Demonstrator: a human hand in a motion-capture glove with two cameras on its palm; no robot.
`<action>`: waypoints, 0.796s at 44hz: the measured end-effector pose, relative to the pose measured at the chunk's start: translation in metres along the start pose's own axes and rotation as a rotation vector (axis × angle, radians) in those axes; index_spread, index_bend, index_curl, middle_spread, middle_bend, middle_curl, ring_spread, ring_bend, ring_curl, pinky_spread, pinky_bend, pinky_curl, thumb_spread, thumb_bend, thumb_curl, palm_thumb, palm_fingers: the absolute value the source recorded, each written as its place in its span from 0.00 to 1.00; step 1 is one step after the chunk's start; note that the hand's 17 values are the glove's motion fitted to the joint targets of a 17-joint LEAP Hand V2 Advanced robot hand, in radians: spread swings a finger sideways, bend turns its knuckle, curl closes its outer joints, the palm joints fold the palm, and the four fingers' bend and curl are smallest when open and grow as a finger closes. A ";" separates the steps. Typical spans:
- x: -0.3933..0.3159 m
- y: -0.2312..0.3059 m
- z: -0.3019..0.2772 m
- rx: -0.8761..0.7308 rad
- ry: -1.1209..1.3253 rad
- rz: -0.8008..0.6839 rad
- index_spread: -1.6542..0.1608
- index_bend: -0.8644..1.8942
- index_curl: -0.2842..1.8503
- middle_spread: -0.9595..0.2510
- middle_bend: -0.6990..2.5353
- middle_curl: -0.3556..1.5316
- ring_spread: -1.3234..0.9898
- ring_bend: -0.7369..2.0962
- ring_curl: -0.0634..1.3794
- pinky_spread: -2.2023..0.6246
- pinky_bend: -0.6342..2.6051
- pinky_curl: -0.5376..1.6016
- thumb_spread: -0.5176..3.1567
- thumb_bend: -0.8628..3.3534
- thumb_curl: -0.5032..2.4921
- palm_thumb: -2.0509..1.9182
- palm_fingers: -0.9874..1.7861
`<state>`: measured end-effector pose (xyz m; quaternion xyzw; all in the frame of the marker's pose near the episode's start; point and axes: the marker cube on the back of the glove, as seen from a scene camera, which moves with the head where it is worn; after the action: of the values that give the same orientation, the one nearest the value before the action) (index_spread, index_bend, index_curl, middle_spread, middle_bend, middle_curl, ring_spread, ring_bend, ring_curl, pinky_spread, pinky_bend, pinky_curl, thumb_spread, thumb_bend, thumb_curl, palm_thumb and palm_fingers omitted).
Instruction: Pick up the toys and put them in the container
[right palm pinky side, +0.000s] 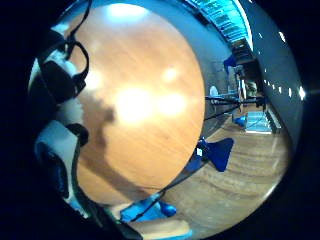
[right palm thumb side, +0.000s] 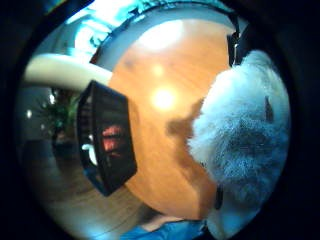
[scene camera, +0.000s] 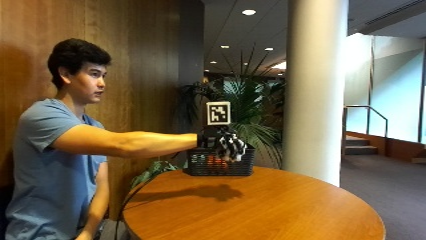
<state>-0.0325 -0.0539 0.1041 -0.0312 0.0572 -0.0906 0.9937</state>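
In the outside view my gloved right hand (scene camera: 216, 140) is stretched out above the round wooden table (scene camera: 266, 205). It grips a fuzzy white-and-grey toy (scene camera: 234, 148), held in the air just in front of the upper rim of the black mesh basket (scene camera: 198, 169). In the thumb side palm view the fuzzy toy (right palm thumb side: 245, 145) sits close against the palm, and the basket (right palm thumb side: 107, 125) stands at the table's edge. A red toy (right palm thumb side: 113, 138) lies inside the basket, seen through the mesh as a red toy (scene camera: 213, 161) in the outside view.
The tabletop (right palm pinky side: 145, 100) under the hand is bare wood with the arm's shadow on it. A white column (scene camera: 316, 85) and a potted plant (scene camera: 256, 107) stand behind the basket. A wood-panelled wall is behind the person.
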 end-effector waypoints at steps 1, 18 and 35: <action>-0.002 0.002 -0.012 0.020 -0.009 -0.025 0.73 0.40 0.30 0.55 0.30 0.40 0.39 0.60 0.36 0.62 0.56 0.43 0.33 0.24 0.40 0.70 0.66; -0.074 0.006 -0.139 0.163 -0.032 0.049 0.72 0.37 0.31 0.53 0.28 0.43 0.38 0.58 0.36 0.62 0.55 0.44 0.35 0.23 0.42 0.70 0.66; -0.166 0.026 -0.163 0.188 -0.134 -0.152 0.72 0.36 0.31 0.53 0.27 0.45 0.39 0.59 0.38 0.62 0.57 0.45 0.36 0.22 0.44 0.70 0.66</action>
<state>-0.2099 -0.0066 -0.0418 0.0519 -0.0206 -0.1684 0.9841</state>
